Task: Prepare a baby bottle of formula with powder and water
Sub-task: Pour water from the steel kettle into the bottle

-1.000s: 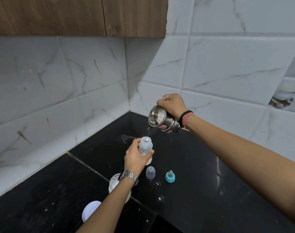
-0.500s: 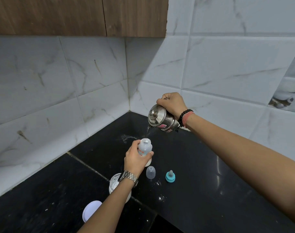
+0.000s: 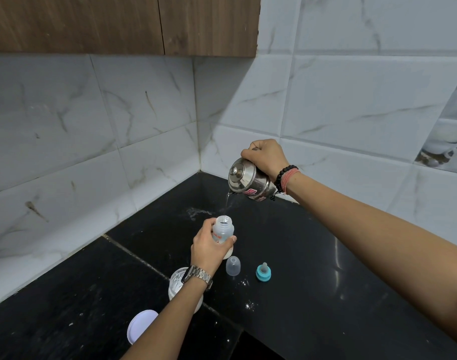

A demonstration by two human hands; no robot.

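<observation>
- Right hand point(image 3: 266, 157) grips tilted steel pot point(image 3: 249, 181), water falling.
- Left hand point(image 3: 209, 247), fingers point(image 3: 232, 239) wrapped round the baby bottle point(image 3: 223, 229), hides its base.

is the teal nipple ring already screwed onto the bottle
No, the teal nipple ring lies on the black counter, apart from the open-mouthed bottle that the left hand holds.
</observation>
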